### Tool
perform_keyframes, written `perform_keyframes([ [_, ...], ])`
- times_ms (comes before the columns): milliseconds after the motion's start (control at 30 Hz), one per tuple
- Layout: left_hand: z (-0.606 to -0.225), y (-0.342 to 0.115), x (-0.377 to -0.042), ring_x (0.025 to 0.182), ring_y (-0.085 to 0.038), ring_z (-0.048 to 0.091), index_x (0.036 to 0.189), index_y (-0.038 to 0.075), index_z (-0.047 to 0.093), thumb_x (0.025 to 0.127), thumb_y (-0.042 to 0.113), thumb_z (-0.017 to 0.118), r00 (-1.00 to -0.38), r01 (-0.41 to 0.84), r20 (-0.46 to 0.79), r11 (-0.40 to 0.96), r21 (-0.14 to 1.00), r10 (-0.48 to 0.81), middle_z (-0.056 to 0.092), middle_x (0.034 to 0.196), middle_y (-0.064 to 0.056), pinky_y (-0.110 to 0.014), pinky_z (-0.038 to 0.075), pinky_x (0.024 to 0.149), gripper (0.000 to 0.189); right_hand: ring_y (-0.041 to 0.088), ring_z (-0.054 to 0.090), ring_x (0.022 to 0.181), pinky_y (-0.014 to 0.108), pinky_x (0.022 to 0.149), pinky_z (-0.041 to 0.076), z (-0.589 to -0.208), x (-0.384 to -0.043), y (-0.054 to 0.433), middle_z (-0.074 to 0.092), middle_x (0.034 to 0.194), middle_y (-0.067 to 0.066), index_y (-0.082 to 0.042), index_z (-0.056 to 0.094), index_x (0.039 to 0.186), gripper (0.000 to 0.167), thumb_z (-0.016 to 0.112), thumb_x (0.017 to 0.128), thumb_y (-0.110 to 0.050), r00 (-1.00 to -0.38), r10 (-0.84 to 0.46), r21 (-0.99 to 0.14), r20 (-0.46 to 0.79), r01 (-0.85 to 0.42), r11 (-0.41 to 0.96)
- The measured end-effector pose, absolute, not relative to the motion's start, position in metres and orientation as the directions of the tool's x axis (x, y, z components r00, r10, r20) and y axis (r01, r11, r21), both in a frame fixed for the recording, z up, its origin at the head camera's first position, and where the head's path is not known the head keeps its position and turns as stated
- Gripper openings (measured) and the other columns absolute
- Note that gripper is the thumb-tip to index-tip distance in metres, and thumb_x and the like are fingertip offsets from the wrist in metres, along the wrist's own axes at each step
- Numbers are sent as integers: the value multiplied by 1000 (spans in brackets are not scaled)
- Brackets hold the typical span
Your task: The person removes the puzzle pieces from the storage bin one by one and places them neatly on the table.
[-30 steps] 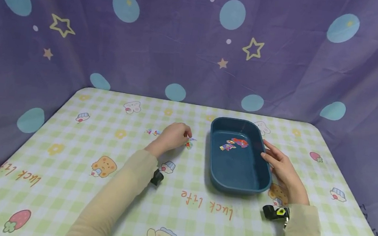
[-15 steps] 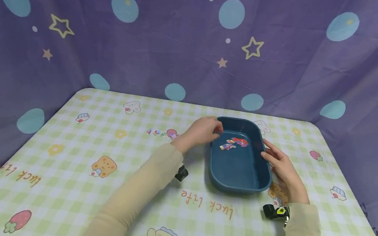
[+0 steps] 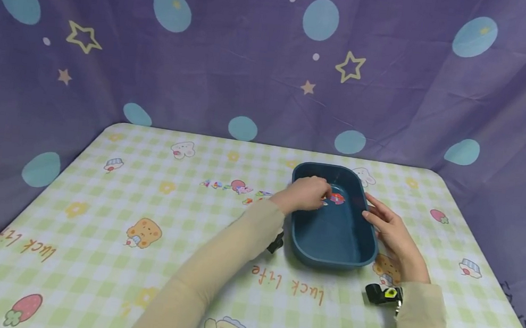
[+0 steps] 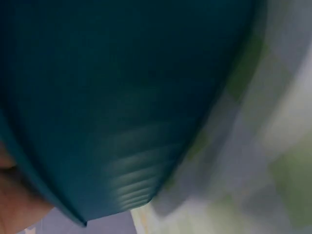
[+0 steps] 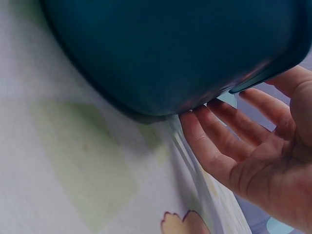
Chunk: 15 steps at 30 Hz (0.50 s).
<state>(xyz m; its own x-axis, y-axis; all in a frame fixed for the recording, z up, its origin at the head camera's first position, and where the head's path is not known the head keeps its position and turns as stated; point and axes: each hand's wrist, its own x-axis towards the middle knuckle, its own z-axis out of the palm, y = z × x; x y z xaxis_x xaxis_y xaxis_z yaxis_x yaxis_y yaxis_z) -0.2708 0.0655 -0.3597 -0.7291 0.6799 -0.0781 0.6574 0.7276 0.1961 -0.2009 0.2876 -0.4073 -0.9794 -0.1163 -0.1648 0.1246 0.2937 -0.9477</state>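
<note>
1. Teal tray (image 3: 332,241) is being touched outside by the right hand (image 3: 393,231), fingers relaxed.
2. Left hand (image 3: 305,194) is being held inside; whether anything is being pinched cannot be told.
3. Red piece (image 3: 338,198) is being seen just beyond its fingertips, small pieces (image 3: 247,201) left of its wrist.

Head view is facing down from near; left and right wrist views are closely facing the same bin (image 3: 332,238)

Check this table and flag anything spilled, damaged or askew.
Nothing stands out. The dark teal rounded-rectangular bin stands upright with no visible crack, and the small, flat, multicoloured pieces to its left lie loosely strewn on the green-and-white checked tablecloth, too small to check for damage.
</note>
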Motion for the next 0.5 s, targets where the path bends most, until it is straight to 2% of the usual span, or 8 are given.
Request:
perform_keyframes([
  [100,-365,71,-273,87,-11,58,106,16,67,86,16,58,-739,645,-105,744,177,666,63,100,3,-29,49,74,22,14,40,118,23,85,40,-407,-201,287,31,144,18,-27,25,144,61,52,90,-38,-980,-115,-950,-165,126,287],
  [233,-371,76,-274,86,-11,59,98,17,68,86,16,58,-758,629,-111,765,140,643,63,98,3,-31,49,74,15,19,38,122,23,84,41,-408,-201,287,30,144,17,-27,25,144,61,52,91,-37,-979,-113,-951,-169,132,279],
  [367,-373,77,-273,84,-11,57,88,16,66,84,15,59,-772,622,-93,777,94,629,60,94,2,-31,49,71,8,17,40,119,18,80,44,-408,-201,286,30,144,18,-26,25,144,61,53,90,-36,-979,-110,-954,-172,138,264],
  [500,-375,78,-277,82,-13,56,85,14,65,84,16,60,-782,607,-111,790,89,613,58,93,0,-31,49,69,6,20,37,123,17,80,42,-407,-201,287,29,145,17,-27,25,144,62,53,90,-38,-979,-108,-953,-173,139,268],
])
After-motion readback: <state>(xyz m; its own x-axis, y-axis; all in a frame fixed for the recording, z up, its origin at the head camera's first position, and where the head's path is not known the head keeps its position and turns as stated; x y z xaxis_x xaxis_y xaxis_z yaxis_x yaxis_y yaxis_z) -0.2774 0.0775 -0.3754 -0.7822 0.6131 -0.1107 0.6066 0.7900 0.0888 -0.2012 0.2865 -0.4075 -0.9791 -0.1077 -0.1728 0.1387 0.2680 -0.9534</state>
